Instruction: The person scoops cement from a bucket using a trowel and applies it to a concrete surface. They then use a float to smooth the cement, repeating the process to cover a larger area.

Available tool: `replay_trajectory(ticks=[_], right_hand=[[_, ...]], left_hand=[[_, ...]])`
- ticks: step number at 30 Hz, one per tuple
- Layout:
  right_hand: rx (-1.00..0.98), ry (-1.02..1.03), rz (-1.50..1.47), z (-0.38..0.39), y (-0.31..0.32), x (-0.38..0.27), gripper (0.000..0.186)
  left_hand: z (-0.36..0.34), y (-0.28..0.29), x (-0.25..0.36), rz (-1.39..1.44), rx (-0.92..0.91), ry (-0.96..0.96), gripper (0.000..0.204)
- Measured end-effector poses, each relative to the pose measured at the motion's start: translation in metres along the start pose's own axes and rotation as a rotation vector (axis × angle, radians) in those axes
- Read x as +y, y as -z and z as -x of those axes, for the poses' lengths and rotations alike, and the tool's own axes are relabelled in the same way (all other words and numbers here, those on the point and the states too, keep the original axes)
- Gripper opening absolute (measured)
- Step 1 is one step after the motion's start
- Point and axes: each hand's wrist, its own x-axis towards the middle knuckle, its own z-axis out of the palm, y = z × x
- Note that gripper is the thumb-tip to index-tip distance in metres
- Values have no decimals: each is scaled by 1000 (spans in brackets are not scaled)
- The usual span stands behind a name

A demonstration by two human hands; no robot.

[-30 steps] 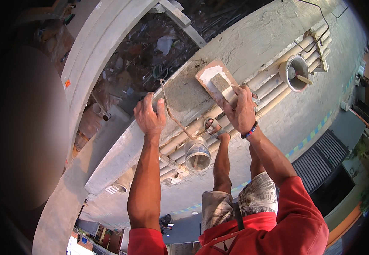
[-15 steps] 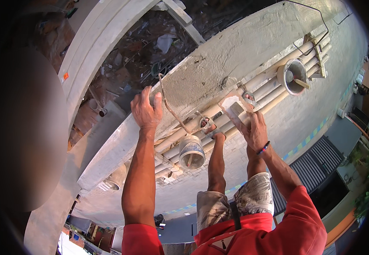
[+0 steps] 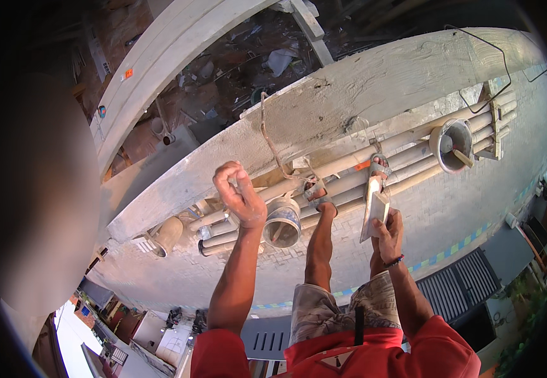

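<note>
My right hand [image 3: 391,236] grips a plastering float [image 3: 374,211], a flat pale board with a block handle, held on edge in front of my right leg. My left hand [image 3: 242,196] is raised with its fingers curled in, and nothing shows in it. It is just off the near edge of a concrete ledge [image 3: 355,104] coated in rough grey plaster. Below and to the right of that hand is a bucket [image 3: 283,230] with a tool inside. A bent rod [image 3: 268,135] hooks over the ledge and runs down toward this bucket.
My sandalled feet stand on scaffold poles [image 3: 412,157] high above a paved street [image 3: 462,201]. A second bucket [image 3: 453,148] with a wooden-handled tool sits on the poles at right. Debris lies beyond the ledge. A big blurred shape fills the left side.
My left hand has come off the ledge and its fingers have curled. My right hand has drawn the float down toward me and turned it on edge. The view has shifted.
</note>
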Motion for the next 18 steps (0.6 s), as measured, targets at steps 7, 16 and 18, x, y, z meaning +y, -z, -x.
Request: replay_trajectory(ticks=[7, 16, 18], right_hand=[[-76, -40, 50, -12, 26, -20, 33], [-68, -71, 91, -20, 42, -14, 42], [-78, -104, 90, -19, 44, -15, 43]], left_hand=[[85, -54, -29, 981, 318, 1095, 78], [63, -89, -58, 1288, 348, 940, 67], [64, -91, -59, 1294, 327, 899, 64]])
